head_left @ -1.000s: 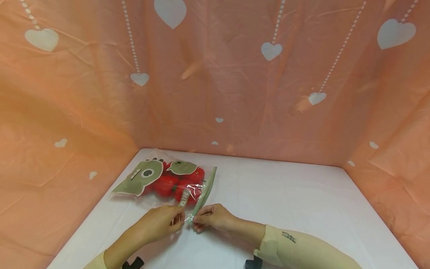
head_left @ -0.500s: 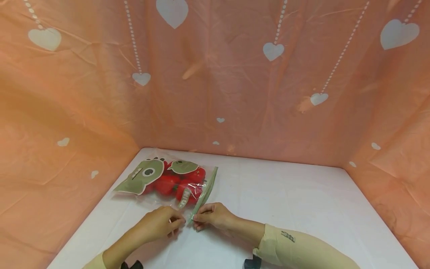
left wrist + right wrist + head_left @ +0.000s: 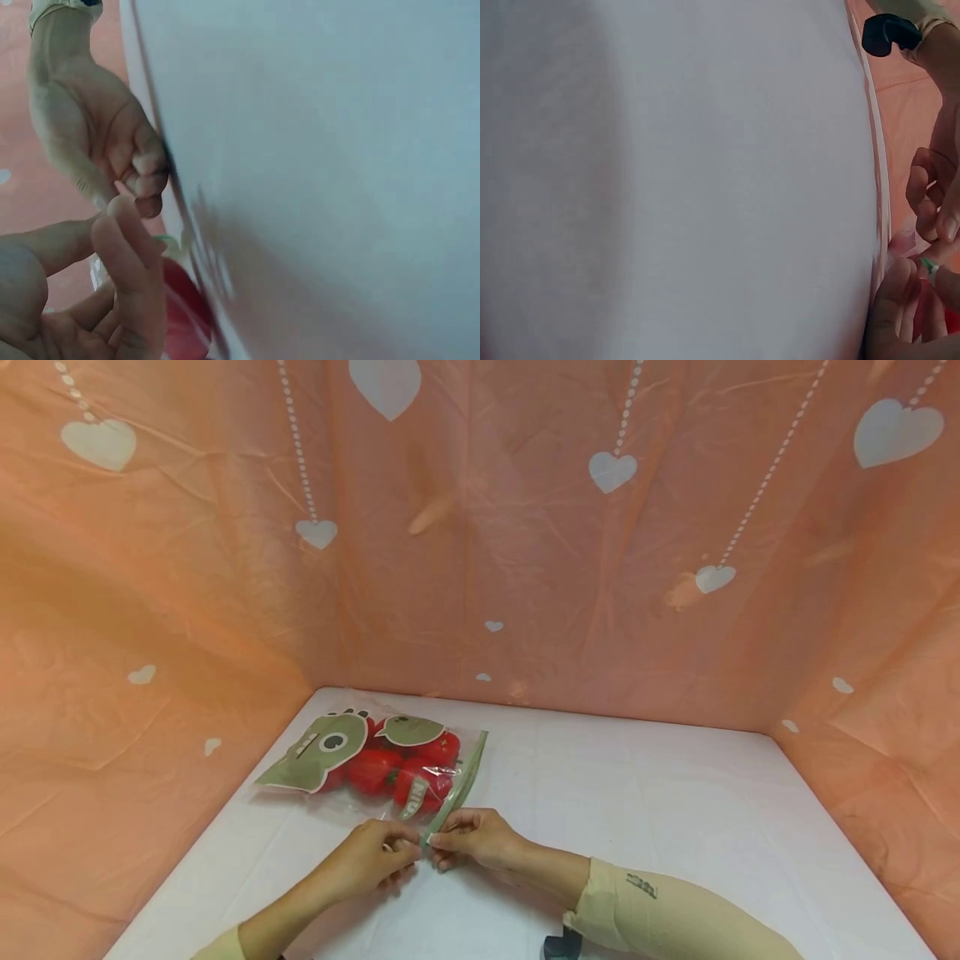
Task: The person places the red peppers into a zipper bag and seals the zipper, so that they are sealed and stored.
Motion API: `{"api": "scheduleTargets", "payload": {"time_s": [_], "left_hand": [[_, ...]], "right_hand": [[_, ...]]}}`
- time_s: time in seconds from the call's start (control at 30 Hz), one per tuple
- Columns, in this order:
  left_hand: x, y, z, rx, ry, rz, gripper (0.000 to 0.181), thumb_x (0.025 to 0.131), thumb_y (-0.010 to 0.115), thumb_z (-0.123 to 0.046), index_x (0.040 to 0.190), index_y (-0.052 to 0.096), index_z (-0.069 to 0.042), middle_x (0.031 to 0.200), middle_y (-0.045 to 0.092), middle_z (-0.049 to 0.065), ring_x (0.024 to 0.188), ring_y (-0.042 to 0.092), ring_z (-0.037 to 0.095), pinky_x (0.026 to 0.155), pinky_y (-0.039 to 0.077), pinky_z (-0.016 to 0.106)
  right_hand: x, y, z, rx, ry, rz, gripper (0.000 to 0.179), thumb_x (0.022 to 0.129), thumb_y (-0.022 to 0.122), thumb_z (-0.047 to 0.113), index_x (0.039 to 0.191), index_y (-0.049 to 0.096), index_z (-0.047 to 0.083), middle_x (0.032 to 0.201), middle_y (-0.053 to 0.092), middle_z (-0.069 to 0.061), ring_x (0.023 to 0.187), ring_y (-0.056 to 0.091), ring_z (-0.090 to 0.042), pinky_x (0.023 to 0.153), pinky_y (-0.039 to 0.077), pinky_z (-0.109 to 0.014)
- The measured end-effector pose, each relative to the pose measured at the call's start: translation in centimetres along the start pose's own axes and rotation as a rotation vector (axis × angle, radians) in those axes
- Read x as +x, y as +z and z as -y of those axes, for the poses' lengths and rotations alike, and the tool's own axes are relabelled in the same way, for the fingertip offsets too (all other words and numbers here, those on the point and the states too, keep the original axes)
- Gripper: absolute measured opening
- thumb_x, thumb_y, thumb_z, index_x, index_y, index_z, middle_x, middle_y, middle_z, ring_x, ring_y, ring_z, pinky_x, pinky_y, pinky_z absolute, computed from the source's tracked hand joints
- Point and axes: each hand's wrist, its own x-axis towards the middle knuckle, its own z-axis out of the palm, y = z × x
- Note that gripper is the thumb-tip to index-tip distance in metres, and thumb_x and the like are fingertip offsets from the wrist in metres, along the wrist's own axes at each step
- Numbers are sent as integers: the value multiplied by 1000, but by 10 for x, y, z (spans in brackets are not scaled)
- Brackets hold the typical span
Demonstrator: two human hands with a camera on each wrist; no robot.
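Note:
A clear zip bag with green cartoon prints lies at the table's far left. Through its film show several red, rounded vegetables with green stems; whether they are tomatoes or peppers is unclear. Its green zip edge slants toward me. My right hand pinches the near end of that edge at a small pale slider, and a bit of green shows between its fingertips in the right wrist view. Close beside it, my left hand pinches the bag's near corner between thumb and fingers, which mostly hide that corner.
A white-covered table stretches to the right of the bag. Orange curtains with white hearts rise behind it and along both sides. A black object sits by the right sleeve at the bottom edge.
My left fingers came off the bag's corner and then closed in on it again. My right hand keeps its pinch at the zip end, shifted slightly away from me.

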Motion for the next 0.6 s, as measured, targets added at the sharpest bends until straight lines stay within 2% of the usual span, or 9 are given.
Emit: {"api": "scheduleTargets", "payload": {"time_s": [0.2,0.3,0.43,0.6], "left_hand": [[2,5,0,-64,-34,-38,27,99,74,-11,116,68,9,81,75,6,57,66,18,52,52,27],[3,6,0,-79,-47,-50,22,99,74,-11,111,69,7,81,74,6,58,68,18,52,53,28],[5,7,2,-84,-56,-58,15,100,73,-11,104,70,3,81,73,5,58,69,17,52,54,28],[6,7,2,-73,-60,-53,12,100,73,-10,101,70,1,79,72,4,58,68,16,52,54,27]], "right_hand": [[0,0,3,-11,7,-7,8,100,73,2,102,72,-6,81,76,-5,73,73,-13,77,63,-31],[0,2,4,-14,7,-9,11,100,73,2,104,72,-8,81,76,-5,73,73,-12,77,63,-31],[-1,3,5,-17,6,-9,13,100,73,1,105,72,-10,82,76,-5,74,73,-12,77,63,-32],[-2,4,5,-13,-1,12,18,100,71,-1,109,70,-16,84,77,-7,74,73,-13,77,63,-31]]}}
